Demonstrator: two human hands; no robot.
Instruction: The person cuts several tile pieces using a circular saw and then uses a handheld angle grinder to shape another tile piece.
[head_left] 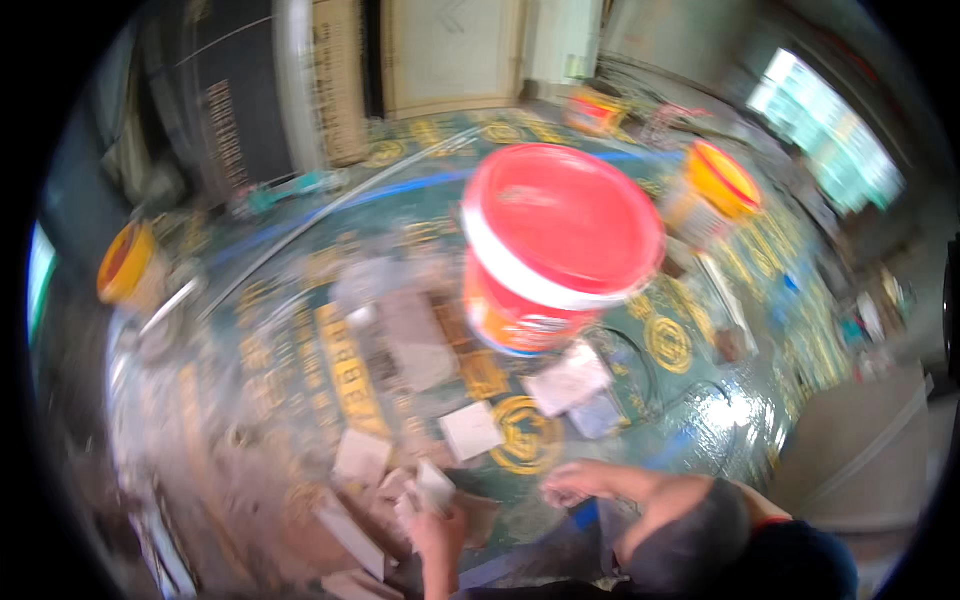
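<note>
My left hand [430, 528] is closed on a small white tile piece [435, 487], held upright low over the floor. My right hand [570, 484] is to its right, its blurred fingers curled in; whether anything is in them is hidden. Flat on the floor just ahead lie one pale square tile piece [471, 431] and another square piece [362, 458]. Beside my left forearm a longer pale tile strip [355, 535] leans at a slant. Past my hands, two more pieces, a pinkish-white tile [568, 379] and a greyish tile [597, 414], overlap.
A large red-lidded bucket [565, 225] stands ahead, with a brownish slab [415, 338] left of it. Yellow buckets stand at the left [133, 265], right [718, 190] and back [597, 108]. A long thin rod [325, 212] crosses the green printed floor sheet [640, 440]. A cardboard sheet [860, 450] is at right.
</note>
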